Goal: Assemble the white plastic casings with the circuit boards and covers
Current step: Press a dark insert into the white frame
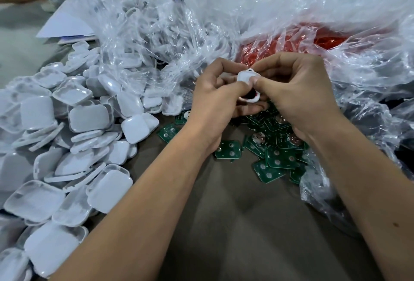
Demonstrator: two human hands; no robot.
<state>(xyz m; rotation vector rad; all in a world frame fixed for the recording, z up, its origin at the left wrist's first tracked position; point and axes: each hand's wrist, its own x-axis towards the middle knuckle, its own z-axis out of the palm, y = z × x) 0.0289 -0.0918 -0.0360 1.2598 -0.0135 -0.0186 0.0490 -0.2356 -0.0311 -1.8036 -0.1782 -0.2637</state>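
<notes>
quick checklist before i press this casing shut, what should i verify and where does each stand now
1. Both hands on the part: ok. The left hand and the right hand pinch the white casing between thumbs and fingers.
2. Board seated inside the casing: cannot tell; the fingers hide the inside.
3. Cover lined up with the casing edges: cannot tell; only a small white corner shows.
4. More circuit boards at hand: ok. The green circuit boards lie in a loose heap under the hands.
5. More casings at hand: ok. The pile of white casings lies to the left.
6. Plastic bags out of the pinch: ok, they lie behind the hands.
</notes>
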